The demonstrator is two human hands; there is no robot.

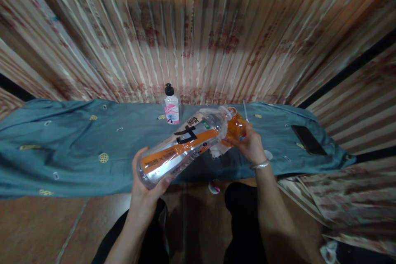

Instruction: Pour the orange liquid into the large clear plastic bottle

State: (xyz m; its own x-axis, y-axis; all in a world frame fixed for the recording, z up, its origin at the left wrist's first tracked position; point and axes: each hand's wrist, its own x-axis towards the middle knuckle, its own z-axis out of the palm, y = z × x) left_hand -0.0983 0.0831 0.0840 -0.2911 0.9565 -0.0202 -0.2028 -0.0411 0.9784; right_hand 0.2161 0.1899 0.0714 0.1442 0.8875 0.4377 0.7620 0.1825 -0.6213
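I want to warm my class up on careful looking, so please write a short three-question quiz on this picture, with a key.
1. Which hand supports the base end of the large clear plastic bottle with an orange-striped label?

2. True or false: the smaller clear plastic bottle with a black cap and pink label stands upright on the teal patterned cloth.

3. What does the right hand hold?
A) a black rectangular phone
B) an orange see-through container
C) the black-capped bottle

Key: 1. The left hand. 2. True. 3. B.
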